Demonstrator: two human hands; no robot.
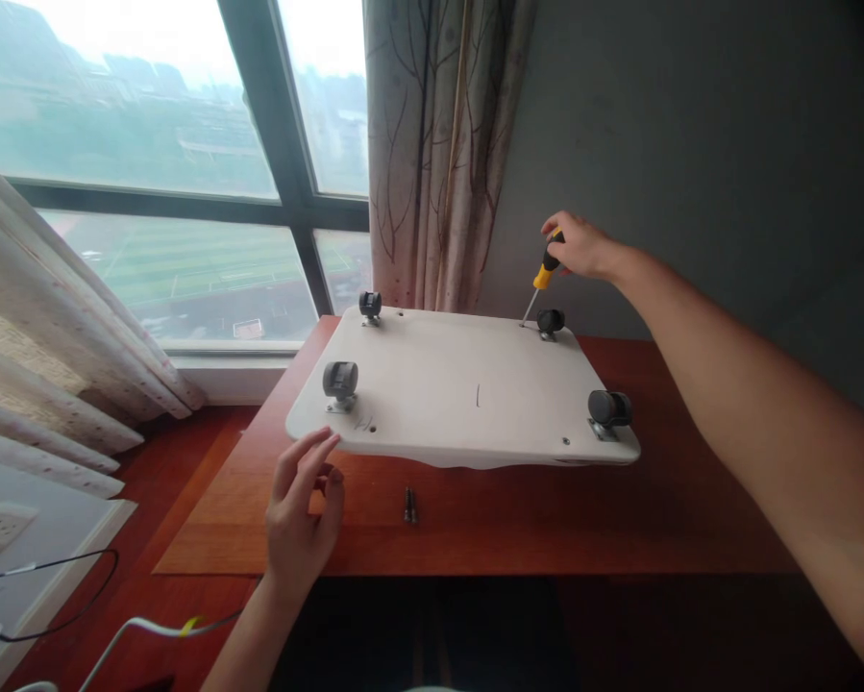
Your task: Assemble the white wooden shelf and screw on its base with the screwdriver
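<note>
My right hand (pixel 580 246) is wrapped round the black and yellow handle of a screwdriver (pixel 544 271). The screwdriver leans, its tip at a hole near the far right corner of a white board (pixel 432 375). Black casters on metal plates stand up from the board's corners, among them a near left caster (pixel 340 381), a near right caster (pixel 608 408) and a far right caster (pixel 550 322) close to the screwdriver tip. My left hand (pixel 306 505) is at the near left corner, fingers loosely curled and apart, with nothing in it. Its fingertips are at the board's edge.
Two screws (pixel 409 506) lie side by side on the reddish wooden table (pixel 547 529) in front of the board. Behind are a window (pixel 186 250), a patterned curtain (pixel 438 154) and a grey wall (pixel 677 154). Cables (pixel 143 625) run at the lower left, below a wall socket (pixel 3 529).
</note>
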